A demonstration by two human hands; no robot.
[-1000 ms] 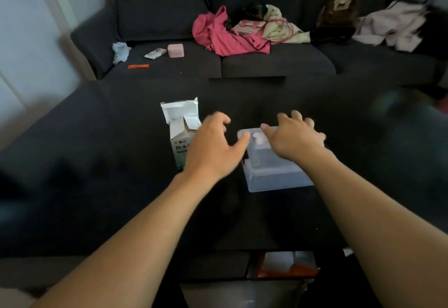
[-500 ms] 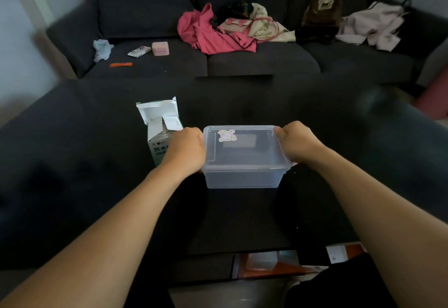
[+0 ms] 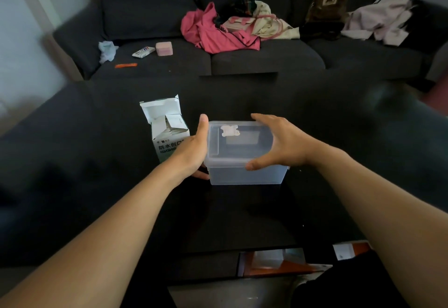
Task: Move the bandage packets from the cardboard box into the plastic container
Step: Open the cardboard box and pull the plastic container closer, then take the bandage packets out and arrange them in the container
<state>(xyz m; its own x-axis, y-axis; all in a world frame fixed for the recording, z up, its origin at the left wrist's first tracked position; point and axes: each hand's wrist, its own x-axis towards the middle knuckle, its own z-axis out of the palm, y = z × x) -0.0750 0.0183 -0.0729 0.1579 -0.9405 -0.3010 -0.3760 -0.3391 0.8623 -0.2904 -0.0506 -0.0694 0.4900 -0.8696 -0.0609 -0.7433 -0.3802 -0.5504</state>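
A translucent rectangular plastic container (image 3: 244,159) with its clear lid on is sitting at the centre of the glossy black worktop (image 3: 242,215). The left hand (image 3: 194,147) is lying flat against the container's 9 o'clock side, fingers straight and pointing toward 12 o'clock, thumb tucked low near the base. The right hand (image 3: 278,144) is arching over the lid from 3 o'clock, fingers spread wide along the far rim and thumb resting at the near rim; it is cupping the lid rather than pinching it, and whether it is pressing down cannot be told.

A small white cardboard box with green print (image 3: 167,130) is standing upright just at 9 o'clock of the container, top flaps open, partly behind the left hand. White folded contents are showing inside, too small to identify as bandage packets.

At 12 o'clock, a dark grey fabric sofa (image 3: 266,58) is carrying a crumpled pink garment (image 3: 213,33), a small pink box (image 3: 164,48) and a pale pink garment (image 3: 380,20).
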